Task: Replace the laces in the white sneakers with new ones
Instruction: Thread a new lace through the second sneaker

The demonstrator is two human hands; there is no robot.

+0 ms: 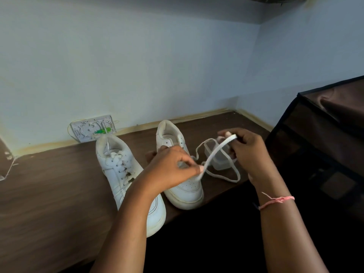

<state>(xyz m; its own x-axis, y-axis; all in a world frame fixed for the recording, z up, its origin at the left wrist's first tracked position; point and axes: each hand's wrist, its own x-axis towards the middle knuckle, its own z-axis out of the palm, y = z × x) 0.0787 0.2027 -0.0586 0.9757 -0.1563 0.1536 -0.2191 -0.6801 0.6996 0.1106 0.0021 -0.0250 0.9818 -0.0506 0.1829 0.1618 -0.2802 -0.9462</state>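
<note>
Both hands pinch one flat white lace [215, 152] and hold it stretched above the shoes. Thumb and fingers of the left hand [173, 170] nip it close to its lower end, just above the toe of the right-hand sneaker [183, 186]; the right hand [247, 152] grips it higher up, fingers curled round it. Between the two grips the lace runs straight and slanted, and the rest of it falls in loose loops onto the dark wooden shelf [49, 194] beside a small clear plastic box [218, 160]. That sneaker's upper eyelets show bare. The left-hand sneaker [126, 174] stands alongside, laced. A pink thread bracelet [275, 200] circles the right wrist.
</note>
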